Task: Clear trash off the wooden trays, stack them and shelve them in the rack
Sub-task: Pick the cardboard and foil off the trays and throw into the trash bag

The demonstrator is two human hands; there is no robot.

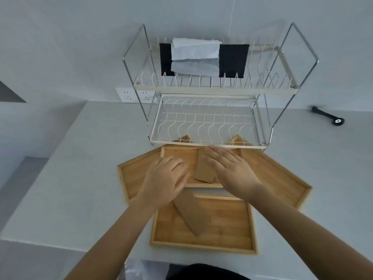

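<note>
Several wooden trays lie on the grey counter in front of the two-tier wire rack (207, 144). The nearest tray (226, 225) holds a brown cardboard piece (191, 213). The middle tray (177, 154), resting on top of the others, holds another brown cardboard piece (204, 168). One tray (133, 174) angles out to the left and one (282, 178) to the right. My left hand (165, 182) hovers over the middle tray's near edge, fingers loosely curled and blurred. My right hand (230, 168) lies flat and open, its fingers on the far end of the upper cardboard piece.
The rack's top shelf holds a black cloth (232, 59) and white folded sheets (194, 55). Its lower shelf (205, 122) carries nothing. A wall socket (129, 94) sits behind at left, and a black tool (329, 116) lies on the counter at right.
</note>
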